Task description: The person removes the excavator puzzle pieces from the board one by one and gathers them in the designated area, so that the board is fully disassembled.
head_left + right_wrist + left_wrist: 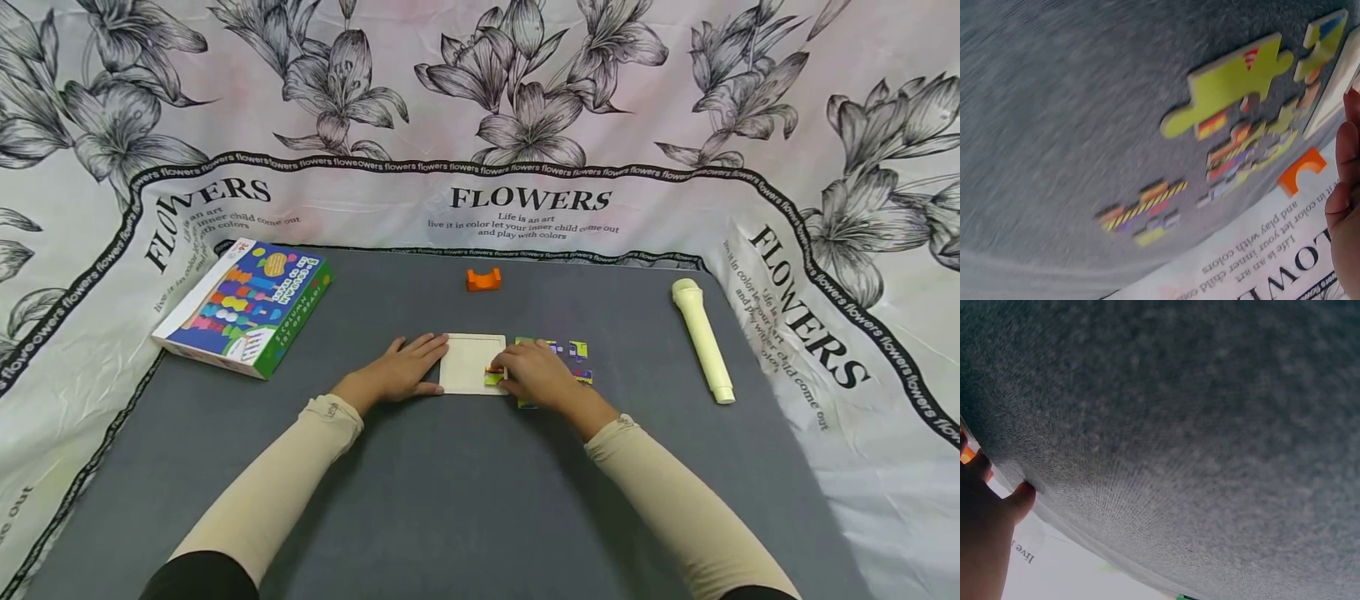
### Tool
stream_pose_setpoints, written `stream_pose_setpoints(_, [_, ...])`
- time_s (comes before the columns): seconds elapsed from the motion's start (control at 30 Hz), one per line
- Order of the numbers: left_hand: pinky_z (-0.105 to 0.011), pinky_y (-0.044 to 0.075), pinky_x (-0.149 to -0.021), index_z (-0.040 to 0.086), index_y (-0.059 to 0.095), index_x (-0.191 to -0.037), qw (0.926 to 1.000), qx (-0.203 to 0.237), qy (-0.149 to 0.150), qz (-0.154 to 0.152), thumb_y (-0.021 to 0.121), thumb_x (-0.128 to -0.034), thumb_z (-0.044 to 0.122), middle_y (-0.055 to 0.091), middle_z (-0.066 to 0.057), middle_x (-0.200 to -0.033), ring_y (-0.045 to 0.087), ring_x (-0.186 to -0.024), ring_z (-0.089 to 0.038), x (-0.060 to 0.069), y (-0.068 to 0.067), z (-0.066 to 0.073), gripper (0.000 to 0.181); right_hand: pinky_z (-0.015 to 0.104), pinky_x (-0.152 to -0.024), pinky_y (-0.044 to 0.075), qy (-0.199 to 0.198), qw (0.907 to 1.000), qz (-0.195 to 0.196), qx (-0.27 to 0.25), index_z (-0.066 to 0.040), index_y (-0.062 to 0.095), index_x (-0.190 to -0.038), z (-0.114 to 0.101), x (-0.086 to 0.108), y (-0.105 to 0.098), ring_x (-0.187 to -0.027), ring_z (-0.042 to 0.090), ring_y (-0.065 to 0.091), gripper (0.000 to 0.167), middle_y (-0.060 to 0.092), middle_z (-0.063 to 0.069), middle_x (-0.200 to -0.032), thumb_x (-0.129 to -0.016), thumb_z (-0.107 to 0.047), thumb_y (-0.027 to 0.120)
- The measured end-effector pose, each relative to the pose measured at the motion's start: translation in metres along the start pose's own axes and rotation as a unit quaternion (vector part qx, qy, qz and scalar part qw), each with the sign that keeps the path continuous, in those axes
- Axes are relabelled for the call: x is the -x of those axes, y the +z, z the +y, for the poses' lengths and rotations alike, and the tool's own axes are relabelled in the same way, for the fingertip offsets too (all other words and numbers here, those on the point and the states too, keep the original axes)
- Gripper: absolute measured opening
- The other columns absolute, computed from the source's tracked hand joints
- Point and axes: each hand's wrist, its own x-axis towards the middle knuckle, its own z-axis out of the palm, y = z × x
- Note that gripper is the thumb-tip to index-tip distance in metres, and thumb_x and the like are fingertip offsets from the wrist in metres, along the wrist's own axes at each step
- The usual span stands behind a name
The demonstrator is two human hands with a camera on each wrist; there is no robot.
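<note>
A pale wooden puzzle tray (467, 360) lies flat on the grey table. My left hand (399, 369) rests at its left edge, fingers extended; the left wrist view catches only part of that hand (985, 515). At the tray's lower right corner, my right hand (543, 377) pinches a yellow-green jigsaw piece (492, 379) between thumb and fingers, which partly cover it. Several loose jigsaw pieces (578, 350) lie right of the tray, some beneath the right hand. In the right wrist view, a large yellow-green piece (1232, 84) is nearest, and the fingertips are partly cut off.
A blue and green jigsaw box (251, 304) lies at the back left. Behind the tray stands a small orange holder (483, 280). A cream cylindrical stick (703, 342) with a wider head lies to the right. Flower-printed cloth (532, 200) surrounds the table's back and sides.
</note>
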Motion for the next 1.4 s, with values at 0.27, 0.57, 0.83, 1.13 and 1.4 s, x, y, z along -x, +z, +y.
stream_pose_setpoints(0.27, [-0.066,0.011,-0.112,0.007,0.022,-0.155,0.9997,0.009,-0.013,0.019,0.055,-0.0961,0.047,0.013,-0.008,-0.163,0.012,-0.149,-0.031,0.017,-0.002,-0.01,0.079,0.041,-0.08,0.042,-0.003,0.9996,0.028,0.006,-0.018,0.074,-0.102,0.011,0.021,-0.02,-0.092,0.02,0.061,0.021,0.071,-0.004,-0.101,-0.082,-0.019,0.078])
stream_pose_setpoints(0.57, [-0.066,0.01,-0.112,0.006,0.022,-0.155,0.9992,0.013,-0.018,0.033,0.056,-0.096,0.047,0.015,-0.009,-0.163,0.012,-0.149,-0.032,0.023,-0.004,-0.017,0.079,0.041,-0.073,0.041,0.026,0.9981,0.042,0.039,-0.016,0.074,-0.099,0.047,0.067,-0.021,-0.089,0.023,0.062,0.023,0.071,-0.001,-0.096,-0.078,-0.019,0.082])
stream_pose_setpoints(0.83, [-0.066,0.011,-0.112,0.005,0.023,-0.154,0.999,0.021,-0.025,0.031,0.056,-0.0958,0.046,0.017,-0.01,-0.162,0.013,-0.149,-0.032,0.03,-0.006,-0.016,0.079,0.043,-0.074,0.041,0.012,0.9983,0.049,0.03,-0.015,0.073,-0.1,0.061,0.083,-0.011,-0.092,0.026,0.063,0.025,0.071,0.001,-0.097,-0.076,-0.016,0.081])
stream_pose_setpoints(1.13, [-0.067,0.012,-0.111,0.005,0.023,-0.154,0.9987,0.027,-0.025,0.035,0.056,-0.0959,0.047,0.016,-0.01,-0.162,0.014,-0.149,-0.033,0.034,-0.005,-0.016,0.079,0.041,-0.075,0.041,0.012,0.9992,0.037,0.012,-0.015,0.072,-0.104,0.061,0.083,-0.007,-0.095,0.025,0.063,0.027,0.071,0.001,-0.101,-0.079,-0.018,0.081])
stream_pose_setpoints(1.4, [-0.066,0.018,-0.11,0.004,0.029,-0.151,0.9988,0.042,-0.014,0.022,0.06,-0.0936,0.048,0.022,-0.013,-0.16,0.02,-0.147,-0.032,0.016,0.012,-0.003,0.079,0.044,-0.075,0.042,0.042,0.9969,0.052,0.04,-0.015,0.073,-0.103,0.06,0.089,-0.02,-0.093,0.025,0.062,0.024,0.071,0.003,-0.103,-0.084,-0.03,0.076])
